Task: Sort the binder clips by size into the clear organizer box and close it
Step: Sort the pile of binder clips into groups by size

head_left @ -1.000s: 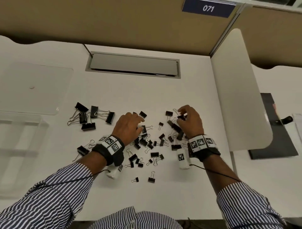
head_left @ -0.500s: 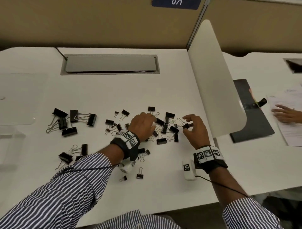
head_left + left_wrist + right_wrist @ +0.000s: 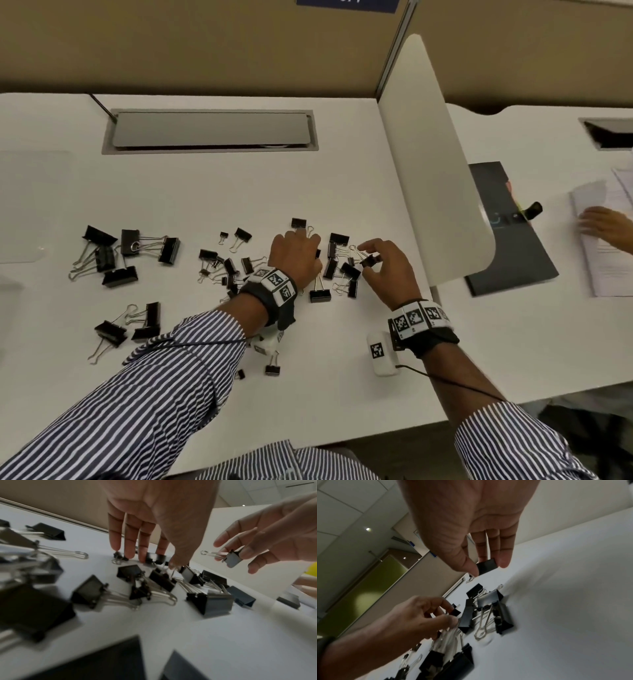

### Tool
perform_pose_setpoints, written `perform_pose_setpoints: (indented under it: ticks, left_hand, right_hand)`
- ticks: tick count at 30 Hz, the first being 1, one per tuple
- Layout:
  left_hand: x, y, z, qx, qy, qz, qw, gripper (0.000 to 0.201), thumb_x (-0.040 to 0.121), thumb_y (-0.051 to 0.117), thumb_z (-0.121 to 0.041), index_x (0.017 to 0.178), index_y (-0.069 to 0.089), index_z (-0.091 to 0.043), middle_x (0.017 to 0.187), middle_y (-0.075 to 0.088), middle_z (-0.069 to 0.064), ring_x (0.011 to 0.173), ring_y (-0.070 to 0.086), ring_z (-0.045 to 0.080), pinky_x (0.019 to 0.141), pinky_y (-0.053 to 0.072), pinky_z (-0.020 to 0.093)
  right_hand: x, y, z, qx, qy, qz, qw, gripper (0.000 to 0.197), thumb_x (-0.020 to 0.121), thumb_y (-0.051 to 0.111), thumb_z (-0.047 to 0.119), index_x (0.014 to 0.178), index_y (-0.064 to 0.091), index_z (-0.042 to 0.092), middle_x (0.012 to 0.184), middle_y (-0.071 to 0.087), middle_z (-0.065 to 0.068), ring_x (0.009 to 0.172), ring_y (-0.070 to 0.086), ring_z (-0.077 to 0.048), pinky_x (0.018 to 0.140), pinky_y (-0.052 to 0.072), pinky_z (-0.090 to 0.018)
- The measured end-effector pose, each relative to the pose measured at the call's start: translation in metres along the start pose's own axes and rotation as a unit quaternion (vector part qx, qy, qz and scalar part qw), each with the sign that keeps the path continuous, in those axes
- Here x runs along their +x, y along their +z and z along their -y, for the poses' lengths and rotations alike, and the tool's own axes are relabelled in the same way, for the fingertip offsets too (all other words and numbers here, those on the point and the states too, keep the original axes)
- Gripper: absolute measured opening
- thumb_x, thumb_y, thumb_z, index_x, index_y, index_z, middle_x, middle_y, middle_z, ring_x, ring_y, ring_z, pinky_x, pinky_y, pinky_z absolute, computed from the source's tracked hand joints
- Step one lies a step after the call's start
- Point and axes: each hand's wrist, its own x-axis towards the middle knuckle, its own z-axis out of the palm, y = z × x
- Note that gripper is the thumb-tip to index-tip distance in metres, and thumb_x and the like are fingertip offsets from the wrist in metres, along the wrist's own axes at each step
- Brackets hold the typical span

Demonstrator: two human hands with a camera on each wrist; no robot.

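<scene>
I am at the gathering step. My right hand (image 3: 387, 270) pinches one mid-sized binder clip (image 3: 369, 261) between thumb and fingers, lifted just above the white bench (image 3: 205, 185). My left hand (image 3: 294, 262) reaches down into the scattered pile of clips (image 3: 337, 267), fingers extended, tips touching small ones; whether it holds any I cannot tell. Bigger clips (image 3: 130, 253) lie apart to the left. The clear organizer box is barely visible at the far left edge, so the next move likely calls for a long carry leftward. An upright divider panel (image 3: 435, 164) stands close on my right; the bench front is open.
</scene>
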Motion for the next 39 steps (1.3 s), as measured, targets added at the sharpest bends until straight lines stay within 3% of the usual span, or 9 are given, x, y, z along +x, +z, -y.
perform_pose_setpoints:
  ticks: [4, 7, 10, 13, 16, 19, 25, 32, 39]
  left_hand:
    - [-0.005, -0.009, 0.014, -0.082, -0.01, -0.049, 0.995, 0.036, 0.083, 0.056, -0.035, 0.115, 0.058, -0.019, 0.108, 0.058, 0.007, 0.087, 0.059, 0.027, 0.068, 0.043, 0.033]
    - [-0.02, -0.017, 0.031, -0.186, 0.011, -0.12, 0.975, 0.035, 0.082, 0.061, -0.031, 0.116, 0.059, -0.021, 0.108, 0.053, 0.001, 0.076, 0.058, 0.019, 0.057, 0.048, 0.03]
    - [-0.043, -0.026, 0.051, -0.215, 0.029, -0.153, 0.964, 0.035, 0.085, 0.063, -0.03, 0.118, 0.057, -0.023, 0.11, 0.047, -0.004, 0.072, 0.051, 0.01, 0.05, 0.045, 0.024]
    - [-0.068, -0.029, 0.072, -0.222, 0.013, -0.166, 0.961, 0.034, 0.085, 0.066, -0.028, 0.117, 0.059, -0.023, 0.11, 0.049, -0.007, 0.07, 0.046, 0.004, 0.053, 0.04, 0.016]
    - [-0.094, -0.028, 0.092, -0.241, -0.023, -0.173, 0.955, 0.033, 0.084, 0.067, -0.029, 0.116, 0.06, -0.025, 0.111, 0.05, -0.009, 0.076, 0.046, 0.002, 0.061, 0.044, 0.019]
    - [-0.115, -0.026, 0.109, -0.245, -0.05, -0.171, 0.953, 0.032, 0.084, 0.067, -0.029, 0.115, 0.06, -0.026, 0.108, 0.049, -0.011, 0.072, 0.046, -0.004, 0.059, 0.039, 0.016]
    - [-0.145, -0.026, 0.126, -0.256, -0.087, -0.173, 0.947, 0.032, 0.084, 0.068, -0.028, 0.115, 0.061, -0.03, 0.11, 0.05, -0.014, 0.079, 0.047, -0.014, 0.06, 0.032, 0.007]
    - [-0.168, -0.022, 0.138, -0.255, -0.101, -0.172, 0.946, 0.035, 0.084, 0.068, -0.027, 0.117, 0.059, -0.031, 0.11, 0.051, -0.011, 0.077, 0.043, -0.01, 0.06, 0.033, 0.008]
    - [-0.181, -0.015, 0.144, -0.253, -0.106, -0.163, 0.948, 0.036, 0.084, 0.068, -0.027, 0.119, 0.059, -0.029, 0.107, 0.048, -0.011, 0.076, 0.043, -0.012, 0.058, 0.031, 0.007]
  right_hand:
    - [0.008, 0.014, 0.011, -0.021, -0.051, 0.065, 0.996, 0.045, 0.079, 0.063, 0.002, 0.116, 0.062, 0.027, 0.116, 0.058, 0.006, 0.106, 0.054, -0.013, 0.085, 0.046, -0.026]
    - [0.016, 0.031, 0.023, -0.056, -0.077, 0.122, 0.988, 0.046, 0.077, 0.061, -0.004, 0.116, 0.067, 0.02, 0.12, 0.06, 0.001, 0.111, 0.056, -0.018, 0.089, 0.045, -0.025]
    - [0.025, 0.042, 0.033, -0.103, -0.085, 0.152, 0.979, 0.045, 0.079, 0.061, -0.006, 0.119, 0.068, 0.014, 0.122, 0.06, -0.004, 0.112, 0.056, -0.023, 0.09, 0.045, -0.029]
    - [0.028, 0.048, 0.037, -0.147, -0.097, 0.159, 0.972, 0.045, 0.08, 0.061, -0.004, 0.121, 0.067, 0.015, 0.122, 0.059, -0.003, 0.116, 0.051, -0.025, 0.091, 0.049, -0.038]
    - [0.026, 0.053, 0.039, -0.172, -0.104, 0.162, 0.966, 0.045, 0.08, 0.06, -0.004, 0.119, 0.067, 0.018, 0.117, 0.056, -0.001, 0.109, 0.048, -0.025, 0.08, 0.05, -0.041]
    - [0.023, 0.055, 0.038, -0.192, -0.109, 0.16, 0.962, 0.043, 0.081, 0.061, -0.002, 0.118, 0.065, 0.02, 0.116, 0.056, 0.0, 0.107, 0.048, -0.023, 0.075, 0.051, -0.04]
    - [0.023, 0.054, 0.041, -0.19, -0.096, 0.161, 0.964, 0.04, 0.084, 0.06, 0.003, 0.119, 0.065, 0.022, 0.117, 0.058, 0.005, 0.112, 0.053, -0.02, 0.081, 0.049, -0.035]
    - [0.02, 0.052, 0.043, -0.196, -0.067, 0.173, 0.963, 0.044, 0.078, 0.07, 0.015, 0.121, 0.063, 0.027, 0.119, 0.056, 0.007, 0.112, 0.054, -0.017, 0.08, 0.048, -0.031]
    - [0.018, 0.056, 0.046, -0.175, -0.069, 0.115, 0.975, 0.044, 0.08, 0.067, 0.016, 0.123, 0.064, 0.022, 0.116, 0.06, 0.004, 0.105, 0.06, -0.022, 0.076, 0.045, -0.028]
